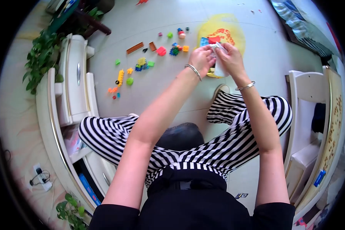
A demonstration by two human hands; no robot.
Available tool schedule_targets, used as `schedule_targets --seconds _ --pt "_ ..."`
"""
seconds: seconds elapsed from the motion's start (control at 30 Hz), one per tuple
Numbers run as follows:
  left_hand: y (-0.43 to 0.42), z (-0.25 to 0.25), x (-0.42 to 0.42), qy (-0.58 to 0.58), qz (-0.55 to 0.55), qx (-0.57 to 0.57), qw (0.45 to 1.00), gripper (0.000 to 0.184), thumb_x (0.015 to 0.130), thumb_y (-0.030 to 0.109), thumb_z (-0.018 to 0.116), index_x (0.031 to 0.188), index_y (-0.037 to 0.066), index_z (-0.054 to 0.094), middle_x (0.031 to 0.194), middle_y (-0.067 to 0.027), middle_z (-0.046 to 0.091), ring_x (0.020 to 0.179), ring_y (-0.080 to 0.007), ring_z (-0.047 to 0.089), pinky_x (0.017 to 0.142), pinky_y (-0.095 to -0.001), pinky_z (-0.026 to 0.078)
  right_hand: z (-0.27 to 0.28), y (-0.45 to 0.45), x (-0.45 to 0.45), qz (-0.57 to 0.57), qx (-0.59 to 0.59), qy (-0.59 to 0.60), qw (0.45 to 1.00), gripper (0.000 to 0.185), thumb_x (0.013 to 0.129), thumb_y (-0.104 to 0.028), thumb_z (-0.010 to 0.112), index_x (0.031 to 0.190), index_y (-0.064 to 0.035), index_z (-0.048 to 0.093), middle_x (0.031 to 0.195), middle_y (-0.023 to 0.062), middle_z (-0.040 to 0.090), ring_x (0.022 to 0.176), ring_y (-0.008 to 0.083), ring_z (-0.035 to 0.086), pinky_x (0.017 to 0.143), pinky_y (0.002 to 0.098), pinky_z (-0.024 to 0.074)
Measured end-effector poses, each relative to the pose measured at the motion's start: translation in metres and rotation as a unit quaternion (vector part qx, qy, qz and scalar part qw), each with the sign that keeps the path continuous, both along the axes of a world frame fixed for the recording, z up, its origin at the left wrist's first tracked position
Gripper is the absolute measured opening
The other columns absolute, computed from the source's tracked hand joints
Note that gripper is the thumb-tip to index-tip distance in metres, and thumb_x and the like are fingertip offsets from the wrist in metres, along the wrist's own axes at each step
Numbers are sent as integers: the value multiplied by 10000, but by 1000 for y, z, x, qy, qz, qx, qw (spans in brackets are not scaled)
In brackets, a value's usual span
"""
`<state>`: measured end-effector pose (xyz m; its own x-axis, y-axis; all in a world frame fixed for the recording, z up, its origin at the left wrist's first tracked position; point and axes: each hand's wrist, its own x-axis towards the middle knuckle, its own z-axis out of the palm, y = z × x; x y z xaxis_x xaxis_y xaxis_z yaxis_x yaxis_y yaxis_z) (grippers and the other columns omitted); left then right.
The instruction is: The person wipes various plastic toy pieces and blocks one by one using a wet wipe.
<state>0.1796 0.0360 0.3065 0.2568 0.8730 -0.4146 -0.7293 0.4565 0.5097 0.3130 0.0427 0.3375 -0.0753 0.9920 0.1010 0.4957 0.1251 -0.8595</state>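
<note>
A pale tiled floor (149, 19) is seen from above, flanked by a white cabinet (74, 76) at the left and a cream chair-like unit (308, 86) at the right. Black-and-white striped trousers (111, 134) are worn by the seated person, whose legs are spread wide. Between the thighs, a dark stool (182, 136) is partly seen. By the cabinet, a leafy plant (42, 57) is shown.

Beyond the right foot, a yellow bag (235, 32) with red print is spread flat on the floor. Above its near part, a thin white sheet (219, 69) is held in both hands; whether it is paper or plastic cannot be told. Its top edge is pinched by the fingers of the left hand (202, 59) and of the right hand (230, 58), and its lower part is left hanging. A silver bangle (194, 70) is worn on each wrist.

To the left of the bag, toys are scattered: a brown strip (134, 48), a yellow strip (120, 77), a gear cluster (141, 64), a pink block (161, 51), a green block (130, 81) and an orange block (186, 48).
</note>
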Motion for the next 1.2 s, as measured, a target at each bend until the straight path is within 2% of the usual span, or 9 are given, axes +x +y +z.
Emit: schedule_targets --seconds 0.1,0.2,0.43,0.6,0.77,0.93,1.0,1.13,1.2 --pt "-16 7 -19 -37 19 32 999 150 899 40 455 1026 36 535 921 -34 592 836 -148 561 807 -272 442 0 -3 -24 33 24 -13 999 275 807 -258 614 902 -1 639 752 176 645 688 273 644 619 343 487" --pt "-32 16 -44 -39 77 8 996 126 903 60 462 984 63 559 899 -23 592 799 -126 552 766 -260 440 2 -7 -55 61 16 -22 998 269 815 -254 607 913 -5 635 756 183 643 692 281 646 618 348 490" --pt "-61 -3 -121 -15 169 -12 985 133 904 66 446 971 68 561 914 -37 599 822 -139 558 786 -283 445 -11 -19 -139 173 -9 -25 985 246 817 -234 598 926 -16 628 756 189 641 697 286 651 619 360 489" --pt "-74 -44 -165 8 222 -83 971 175 898 56 430 1004 57 569 960 -67 609 881 -185 572 832 -322 447 -45 -25 -193 212 -64 -67 973 281 810 -250 580 951 -14 634 808 212 646 770 335 647 672 389 497" --pt "-69 -124 -206 -32 272 -143 951 165 901 121 467 1000 43 574 954 -71 619 891 -173 591 816 -312 479 -106 -28 -248 168 -133 -50 975 283 781 -240 594 916 3 647 804 226 643 758 352 643 674 404 497" --pt "-55 -156 -245 -21 302 -216 928 162 911 136 492 1014 38 571 944 -61 616 859 -174 596 803 -314 486 -171 -11 -289 122 -195 8 973 292 787 -244 601 914 16 639 785 214 649 743 337 649 668 397 495" --pt "-43 -174 -258 72 309 -226 921 148 905 114 506 1005 24 567 903 -76 622 775 -189 618 709 -325 515 -196 2 -300 90 -212 22 973 296 795 -248 600 916 20 634 783 205 654 736 325 651 668 390 494" --pt "-11 -218 -289 190 273 -264 906 171 911 138 525 1045 48 582 954 -47 615 819 -164 605 723 -296 501 -235 30 -317 50 -253 22 966 294 798 -251 598 920 14 634 795 202 656 740 329 648 677 383 494" --pt "8 -254 -306 412 209 -212 861 221 904 146 546 1093 42 592 943 -49 633 783 -144 620 674 -269 500 -255 47 -322 54 -251 6 966 287 800 -256 595 929 -3 638 819 194 660 761 329 644 698 381 491"
